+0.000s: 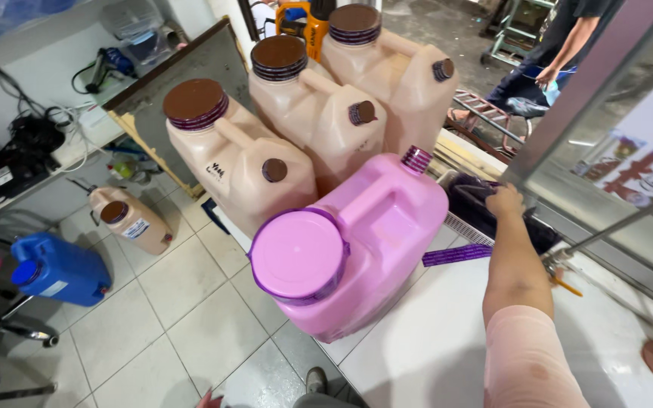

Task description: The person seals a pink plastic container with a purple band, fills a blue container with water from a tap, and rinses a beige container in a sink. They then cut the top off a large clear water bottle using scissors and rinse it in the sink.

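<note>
Right hand [505,201] at right-centre, grip clamped on dark bag [471,198]; left hand out of view. Pink jug [357,249] overhangs table [432,347] edge — a nudge could tip it.

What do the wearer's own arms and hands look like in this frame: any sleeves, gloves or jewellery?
Only the right arm shows clearly. A pale pink sleeve covers the upper part, ending near the elbow; the forearm is bare. The right hand wears no glove, and no watch or wristband shows. No ring is visible, though the fingers are partly hidden. The left hand is out of view.
</note>
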